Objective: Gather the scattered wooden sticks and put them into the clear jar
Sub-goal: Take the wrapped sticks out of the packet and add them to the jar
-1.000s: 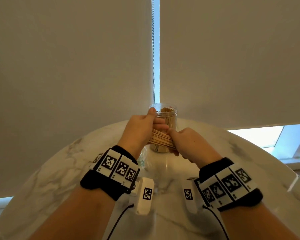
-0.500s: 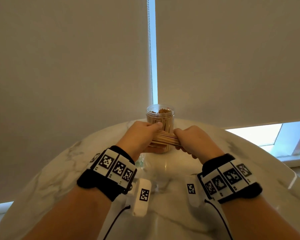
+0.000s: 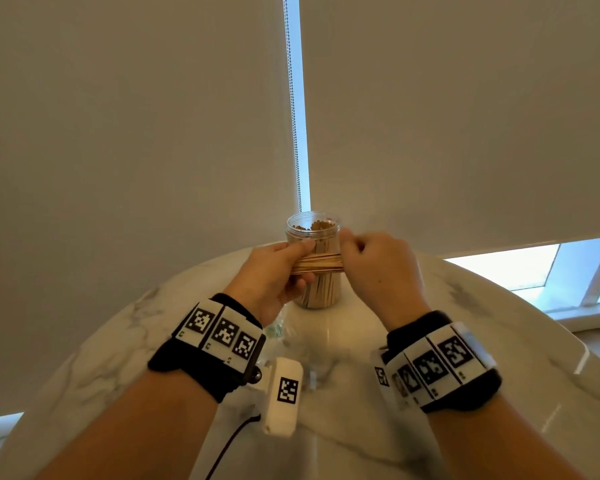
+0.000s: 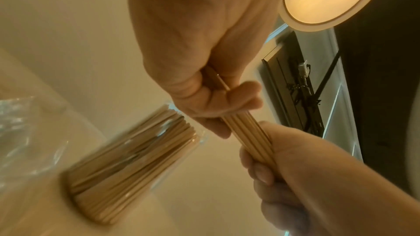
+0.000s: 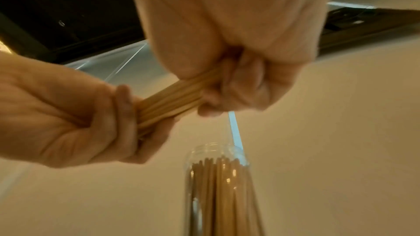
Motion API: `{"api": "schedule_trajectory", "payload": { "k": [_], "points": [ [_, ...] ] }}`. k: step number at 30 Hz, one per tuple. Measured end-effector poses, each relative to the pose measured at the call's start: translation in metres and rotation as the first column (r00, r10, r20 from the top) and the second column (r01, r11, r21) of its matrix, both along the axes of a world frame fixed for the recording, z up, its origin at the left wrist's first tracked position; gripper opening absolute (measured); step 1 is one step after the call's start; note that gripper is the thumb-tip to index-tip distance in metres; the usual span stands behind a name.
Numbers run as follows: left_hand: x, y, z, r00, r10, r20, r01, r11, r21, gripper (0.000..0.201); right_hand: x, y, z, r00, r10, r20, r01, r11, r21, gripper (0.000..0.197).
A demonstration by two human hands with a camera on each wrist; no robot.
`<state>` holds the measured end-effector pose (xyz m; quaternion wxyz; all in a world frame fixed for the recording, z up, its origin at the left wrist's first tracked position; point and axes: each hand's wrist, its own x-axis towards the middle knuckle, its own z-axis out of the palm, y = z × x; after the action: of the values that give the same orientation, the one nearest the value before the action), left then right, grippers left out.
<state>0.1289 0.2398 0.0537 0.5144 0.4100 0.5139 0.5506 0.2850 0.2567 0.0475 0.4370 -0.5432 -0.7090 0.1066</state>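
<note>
A bundle of wooden sticks (image 3: 317, 264) lies level in the air, just in front of the clear jar (image 3: 314, 233). My left hand (image 3: 278, 271) grips its left end, fingers and thumb curled round it. My right hand (image 3: 371, 268) grips the right end in a fist. The jar stands open on the marble table (image 3: 118, 358) and holds several upright sticks. The left wrist view shows the bundle (image 4: 247, 132) between both hands, with the jar (image 4: 127, 166) below. In the right wrist view the bundle (image 5: 172, 100) sits above the jar's mouth (image 5: 216, 150).
A crumpled clear plastic wrapper (image 3: 278, 327) lies on the table under my left wrist. Closed roller blinds (image 3: 136, 133) hang right behind the jar, with a bead chain (image 3: 293, 98) in the gap. The table's rounded edge runs near the window sill (image 3: 586, 317) at right.
Both hands have lifted the bundle a little and turned it level; it was slanted down to the right before. The right hand has risen to about the height of the jar's rim.
</note>
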Motion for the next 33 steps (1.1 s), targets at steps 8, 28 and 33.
{"api": "schedule_trajectory", "payload": {
  "k": [8,28,33],
  "points": [
    [0.008,0.0,0.0,0.907,0.181,-0.381,-0.079,0.96,0.267,0.039,0.008,0.011,-0.006,0.994,-0.012,-0.112,0.003,0.997,-0.079,0.056],
    [-0.005,0.042,0.008,0.909,0.32,-0.267,-0.255,0.934,0.249,0.056,0.049,0.027,-0.009,0.975,-0.185,-0.123,0.171,0.978,-0.115,0.044],
    [-0.008,0.063,0.005,0.967,0.115,-0.227,-0.065,0.974,0.216,0.128,0.062,0.029,0.012,0.949,-0.218,-0.229,0.196,0.974,-0.114,0.045]
  ]
}}
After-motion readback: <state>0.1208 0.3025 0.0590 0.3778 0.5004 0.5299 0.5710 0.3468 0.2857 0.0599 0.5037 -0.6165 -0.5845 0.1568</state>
